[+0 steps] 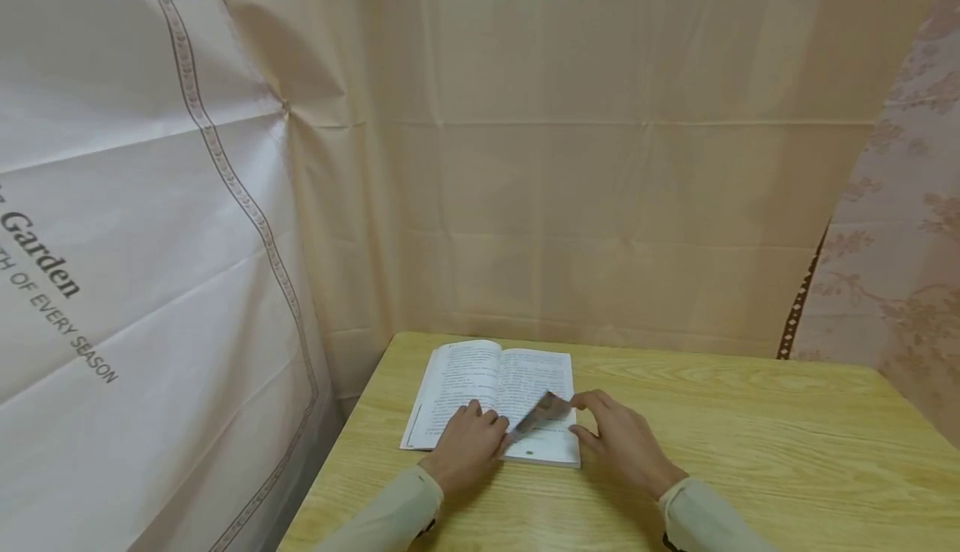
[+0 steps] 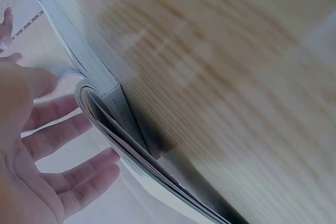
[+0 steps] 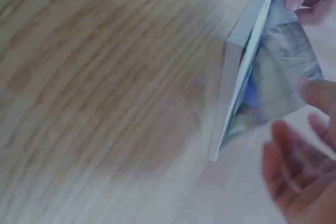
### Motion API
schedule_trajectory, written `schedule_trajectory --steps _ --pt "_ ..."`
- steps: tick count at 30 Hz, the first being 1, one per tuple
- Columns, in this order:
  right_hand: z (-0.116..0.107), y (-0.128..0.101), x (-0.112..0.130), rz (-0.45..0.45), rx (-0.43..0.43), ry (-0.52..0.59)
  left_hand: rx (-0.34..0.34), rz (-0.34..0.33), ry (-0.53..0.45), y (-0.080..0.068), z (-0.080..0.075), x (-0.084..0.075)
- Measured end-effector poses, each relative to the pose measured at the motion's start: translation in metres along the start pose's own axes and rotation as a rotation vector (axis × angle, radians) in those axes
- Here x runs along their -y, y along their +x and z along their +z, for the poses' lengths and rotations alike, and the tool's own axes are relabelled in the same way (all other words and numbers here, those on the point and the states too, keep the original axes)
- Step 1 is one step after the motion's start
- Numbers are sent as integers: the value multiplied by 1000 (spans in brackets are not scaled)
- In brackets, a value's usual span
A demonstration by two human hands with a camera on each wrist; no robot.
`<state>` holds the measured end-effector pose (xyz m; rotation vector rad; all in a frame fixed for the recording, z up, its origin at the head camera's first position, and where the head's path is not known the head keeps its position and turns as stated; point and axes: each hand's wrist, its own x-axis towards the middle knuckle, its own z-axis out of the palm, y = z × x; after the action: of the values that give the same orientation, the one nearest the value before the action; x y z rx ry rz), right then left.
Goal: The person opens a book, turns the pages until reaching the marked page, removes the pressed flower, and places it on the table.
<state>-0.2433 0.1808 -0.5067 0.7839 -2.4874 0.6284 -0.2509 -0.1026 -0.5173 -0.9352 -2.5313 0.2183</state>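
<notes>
Nearest the viewer, two pale sleeves (image 1: 390,514) reach onto the wooden tabletop (image 1: 750,444). The left hand (image 1: 467,445) lies on the near left page of an open book (image 1: 491,385); its grip is loose, fingers spread nearly straight and resting flat on the paper, curled round nothing, as the left wrist view shows (image 2: 58,145). The right hand (image 1: 622,444) sits just beside the book's right edge, its grip half open, with forefinger and thumb at the tip of a grey-brown card (image 1: 542,413) that slants across the right page; whether they actually pinch it is hard to tell, since the right wrist view is blurred. The book lies open and flat near the tabletop's left rear corner. Behind it hangs a beige curtain (image 1: 600,160), with a white printed sheet (image 1: 112,243) to the left and a floral cloth (image 1: 907,243) to the right.
</notes>
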Motion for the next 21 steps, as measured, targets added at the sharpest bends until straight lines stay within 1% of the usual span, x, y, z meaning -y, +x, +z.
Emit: schedule_trajectory --steps 1,3,5,6,8,11,13,15,18,20,21 --pt "0 0 0 42 11 2 -8 -10 5 1 0 0" --pt "1 -2 -1 93 45 -9 -27 -38 -2 1 -1 0" --pt "2 -4 0 109 92 -20 -54 -65 -29 1 -1 0" --pt "3 -4 0 105 122 -28 -73 -76 -43 1 -1 0" --pt "5 -5 -1 66 171 -41 -107 -88 -58 0 -1 0" --pt "8 -6 0 3 229 -48 -163 -100 -48 -3 2 2" --pt "9 -6 1 -21 254 -48 -206 -103 -34 -5 3 4" --pt "10 -6 2 -23 275 -54 -258 -97 -32 -7 4 7" --pt "11 -5 4 -13 299 -57 -323 -67 -61 -9 5 13" --pt "11 -4 5 -10 315 -60 -344 -33 -74 -10 6 16" --pt "11 -3 5 -10 322 -64 -342 -16 -84 -10 6 17"
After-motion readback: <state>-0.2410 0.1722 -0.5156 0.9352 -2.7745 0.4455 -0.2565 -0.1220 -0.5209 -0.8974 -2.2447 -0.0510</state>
